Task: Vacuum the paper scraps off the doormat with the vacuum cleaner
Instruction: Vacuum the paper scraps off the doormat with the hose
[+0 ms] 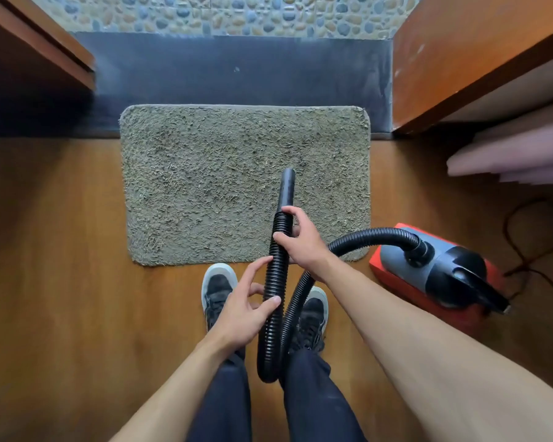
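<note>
A grey-green shaggy doormat [205,186] lies on the wooden floor before a dark threshold. I see no paper scraps on its pile. My right hand [300,240] grips the ribbed black vacuum hose [276,275] just behind its smooth nozzle [287,186], which hangs over the mat's right half. My left hand [246,307] holds the hose lower down, thumb and fingers curled loosely round it. The hose loops down between my legs and runs back to the red and grey vacuum cleaner [434,272] on the floor at the right.
My two black shoes [219,291] stand just short of the mat's near edge. A power cord [524,250] trails on the floor right of the vacuum. Wooden door panels [460,59] flank the doorway; a pebble floor [237,14] lies beyond the dark threshold [237,71].
</note>
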